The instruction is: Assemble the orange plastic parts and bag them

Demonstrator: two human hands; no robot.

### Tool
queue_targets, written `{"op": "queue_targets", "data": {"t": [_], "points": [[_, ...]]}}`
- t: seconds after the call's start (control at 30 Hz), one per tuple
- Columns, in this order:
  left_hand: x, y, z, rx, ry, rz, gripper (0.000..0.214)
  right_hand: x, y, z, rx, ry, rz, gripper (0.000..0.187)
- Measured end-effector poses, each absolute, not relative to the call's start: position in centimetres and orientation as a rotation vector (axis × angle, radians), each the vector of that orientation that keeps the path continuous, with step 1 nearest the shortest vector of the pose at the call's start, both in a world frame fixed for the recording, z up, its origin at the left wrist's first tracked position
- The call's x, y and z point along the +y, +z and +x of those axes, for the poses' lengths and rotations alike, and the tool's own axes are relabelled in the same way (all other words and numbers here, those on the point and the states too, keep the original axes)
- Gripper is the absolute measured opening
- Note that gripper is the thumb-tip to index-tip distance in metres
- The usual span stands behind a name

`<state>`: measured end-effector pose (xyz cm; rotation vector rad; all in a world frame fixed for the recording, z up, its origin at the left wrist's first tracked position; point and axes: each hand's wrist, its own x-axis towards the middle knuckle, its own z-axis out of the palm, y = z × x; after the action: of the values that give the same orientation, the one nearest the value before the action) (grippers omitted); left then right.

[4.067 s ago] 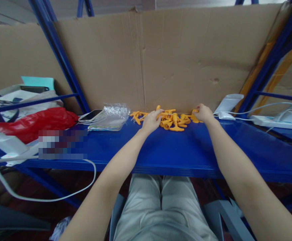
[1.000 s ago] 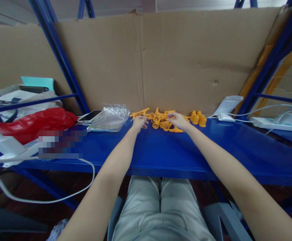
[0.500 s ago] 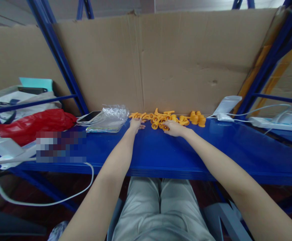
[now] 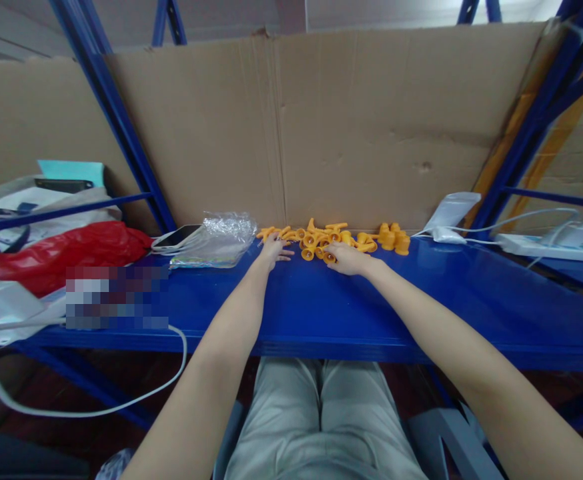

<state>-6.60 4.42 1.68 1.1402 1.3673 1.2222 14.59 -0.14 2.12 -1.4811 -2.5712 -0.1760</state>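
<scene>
Orange plastic parts with flared, cup-like ends (image 4: 316, 240) lie in a heap at the back of the blue table (image 4: 311, 307). My right hand (image 4: 346, 259) is at the heap's front edge, its fingers closed round one flared orange part (image 4: 328, 257); its open mouth shows beside the fingertips. Left of the heap, my left hand (image 4: 271, 252) rests low over the table with fingers spread and nothing visible in it. Just behind it lie smaller orange pieces (image 4: 268, 233). To the right, several orange cup-shaped pieces (image 4: 394, 239) stand grouped together.
A cardboard sheet (image 4: 351, 127) walls off the back between blue posts. Leftward lie a clear plastic bag (image 4: 221, 243), a phone (image 4: 184, 235) and a red bag (image 4: 81, 247). Rightward are a white plastic packet (image 4: 451, 213), cables and a power strip (image 4: 551, 247).
Both hands stay in nearly the same places, with only slight finger movement at my left hand. The whole view has shifted a little.
</scene>
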Motion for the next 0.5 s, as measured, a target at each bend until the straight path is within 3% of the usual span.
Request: {"op": "queue_targets", "data": {"t": [0.2,0.4,0.5], "points": [[4.3,1.6,-6.6,1.412,1.187,1.226,0.061,-0.1,2.2,14.8,-2.55,-0.172,-1.5,0.032],[5.2,1.1,-6.5,1.655,1.261,1.417,0.019,-1.2,3.0,14.6,-2.551,-0.264,-1.613,0.033],[6.0,0.5,-6.7,1.715,1.256,1.52,0.012,-1.7,3.4,14.3,-2.547,-0.33,-1.637,0.032]]}}
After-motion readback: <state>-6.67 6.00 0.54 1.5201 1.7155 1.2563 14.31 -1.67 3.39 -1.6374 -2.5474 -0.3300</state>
